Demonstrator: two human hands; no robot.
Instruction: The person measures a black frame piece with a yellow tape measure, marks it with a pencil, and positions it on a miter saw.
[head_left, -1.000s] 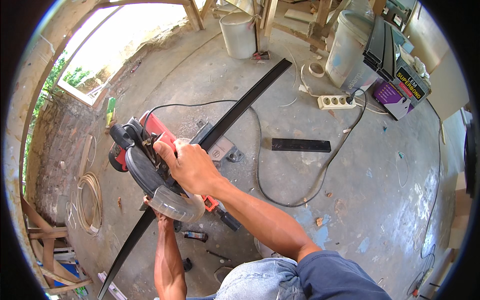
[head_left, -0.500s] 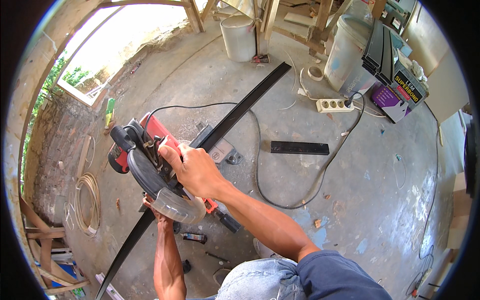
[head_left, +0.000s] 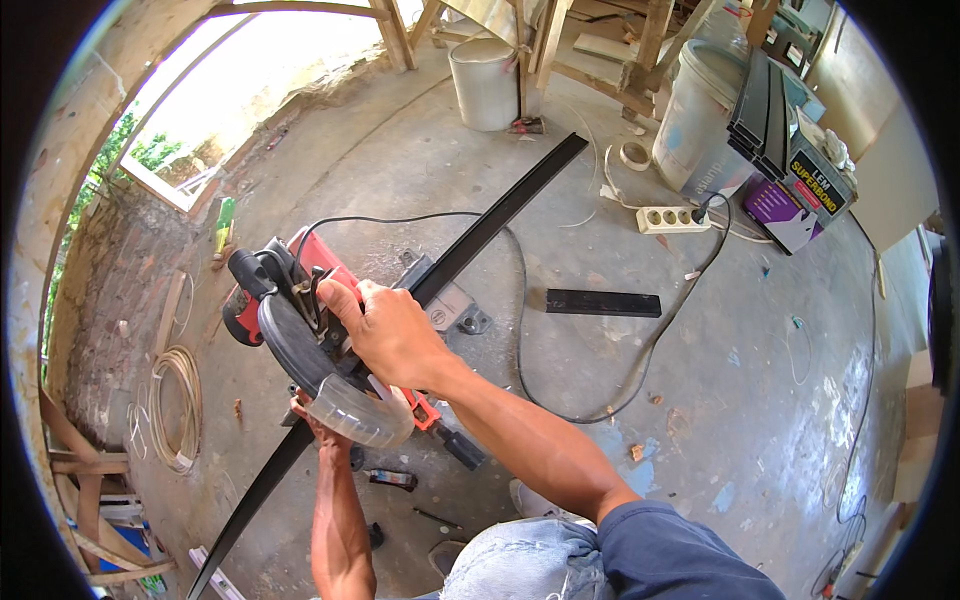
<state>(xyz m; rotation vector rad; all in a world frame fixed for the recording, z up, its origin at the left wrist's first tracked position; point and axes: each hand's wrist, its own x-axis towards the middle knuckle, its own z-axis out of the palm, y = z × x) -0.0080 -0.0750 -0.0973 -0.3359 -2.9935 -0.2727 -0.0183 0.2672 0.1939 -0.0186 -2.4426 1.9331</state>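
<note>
A red and black mitre saw (head_left: pixel 285 315) stands on the floor in front of me, with a clear blade guard (head_left: pixel 360 412) on its near side. My right hand (head_left: pixel 385 335) is closed round its red handle, thumb on top. Through the saw runs a long black strip (head_left: pixel 505 215), slanting from far right to near left. My left hand (head_left: pixel 322 428) grips this strip on the near-left side, close by the guard. The guard hides part of its fingers. The blade itself is mostly covered.
Right of the saw lies a short black offcut (head_left: pixel 603 302). A black cable (head_left: pixel 525 360) loops over the floor to a white power strip (head_left: pixel 672 219). Farther off stand a white bucket (head_left: pixel 485 90) and boxes (head_left: pixel 785 210). A coiled hose (head_left: pixel 175 410) lies left.
Both hands keep their holds on the saw handle and the strip. The whole view has shifted slightly; the saw and strip look otherwise the same.
</note>
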